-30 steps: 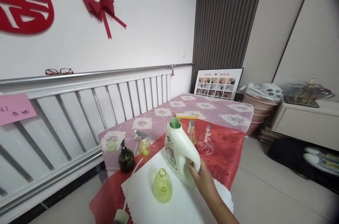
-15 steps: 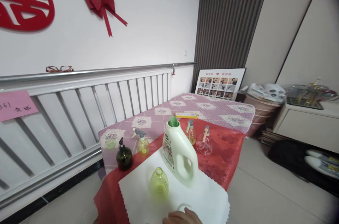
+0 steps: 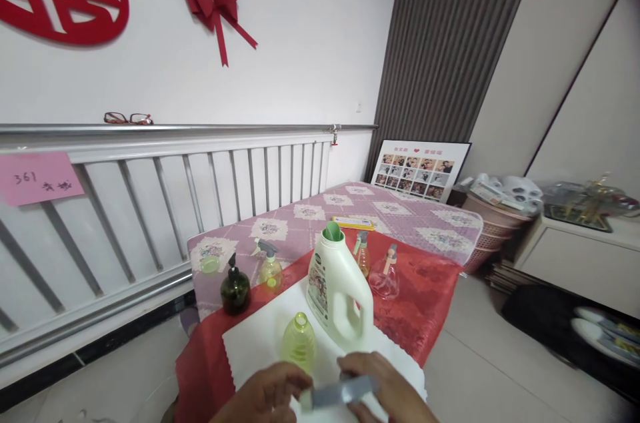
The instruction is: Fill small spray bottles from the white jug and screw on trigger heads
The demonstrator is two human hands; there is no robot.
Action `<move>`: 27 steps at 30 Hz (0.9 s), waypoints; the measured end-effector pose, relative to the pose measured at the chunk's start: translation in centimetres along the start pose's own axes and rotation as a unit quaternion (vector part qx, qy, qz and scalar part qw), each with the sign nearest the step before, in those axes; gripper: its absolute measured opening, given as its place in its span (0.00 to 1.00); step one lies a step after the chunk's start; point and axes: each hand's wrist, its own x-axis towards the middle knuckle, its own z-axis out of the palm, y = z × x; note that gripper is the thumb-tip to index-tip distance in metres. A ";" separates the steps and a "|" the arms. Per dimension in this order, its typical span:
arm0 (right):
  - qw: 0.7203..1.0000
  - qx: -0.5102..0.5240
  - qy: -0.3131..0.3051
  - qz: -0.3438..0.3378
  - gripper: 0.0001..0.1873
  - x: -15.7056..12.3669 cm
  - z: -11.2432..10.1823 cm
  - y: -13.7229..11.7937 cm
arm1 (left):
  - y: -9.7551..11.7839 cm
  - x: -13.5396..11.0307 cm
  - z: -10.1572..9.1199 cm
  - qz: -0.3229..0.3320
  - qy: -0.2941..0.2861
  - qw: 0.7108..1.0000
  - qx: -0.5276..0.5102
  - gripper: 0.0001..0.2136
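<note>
Low in the head view, a grey spray head (image 3: 343,392) with a pale green end is held between my two hands, blurred by motion. The fingers of my left hand (image 3: 267,393) close on its pale green end. My right hand (image 3: 387,383) grips the grey end. Just beyond my left hand, an uncapped yellow-green bottle (image 3: 299,342) stands upright on a white mat (image 3: 260,336). Behind it and to the right rises a pale green detergent jug (image 3: 333,290) with a handle and a green piece in its mouth.
Left of the jug stand a dark green pump bottle (image 3: 235,291) and a yellowish spray bottle (image 3: 271,270). Behind it are an amber spray bottle (image 3: 363,256), a clear pink bottle (image 3: 386,282) and a yellow box (image 3: 353,223). A red cloth (image 3: 425,296) lies under the mat.
Both hands now show at the bottom with the spray head between them; before, only one hand showed, low on the mat. The view has shifted slightly to the left.
</note>
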 end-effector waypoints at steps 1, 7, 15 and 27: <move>0.997 0.036 0.042 0.045 0.16 0.8 -0.9 0.2 | -0.8 0.6 -0.3 0.020 0.054 0.998 -0.018 0.21; 0.907 0.257 0.219 0.251 0.21 6.9 -3.2 -1.6 | -6.3 4.0 0.7 -0.054 0.288 0.952 0.086 0.35; 0.904 0.302 0.220 0.208 0.26 11.0 -0.8 -3.1 | -8.5 7.1 3.5 -0.071 0.299 0.928 0.210 0.45; 0.914 0.327 0.078 0.228 0.25 9.8 5.3 1.0 | -9.6 7.9 4.0 -0.049 0.302 0.916 0.260 0.42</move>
